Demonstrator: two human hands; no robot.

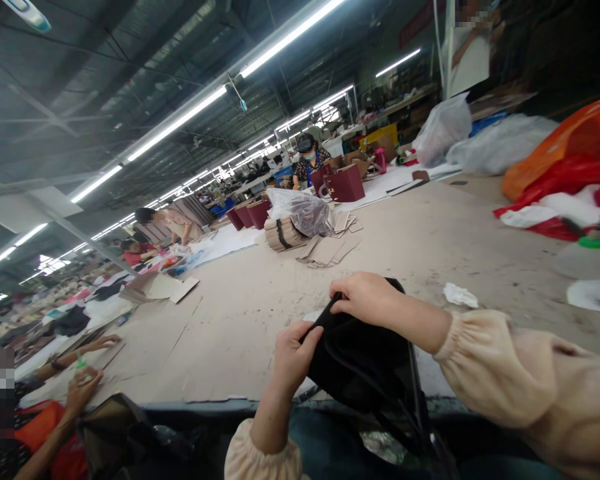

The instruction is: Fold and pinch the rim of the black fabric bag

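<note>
Near: black item (355, 353) blocks you | left: you can cross the tabletop (220, 327) | far: cardboard pieces (325, 251) obstruct | right: white scrap (460, 295) and green-capped bottle (583, 260) in your way

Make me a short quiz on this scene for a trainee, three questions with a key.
1. Short answer: What do the left hand and the right hand both hold?
2. True or false: The translucent bottle at the far right of the view has a red collar.
3. Fill in the missing word: The cardboard bundle beside the clear plastic bag is bound with a ... band.

Key:
1. A black bag.
2. False; the collar is green.
3. black
</note>
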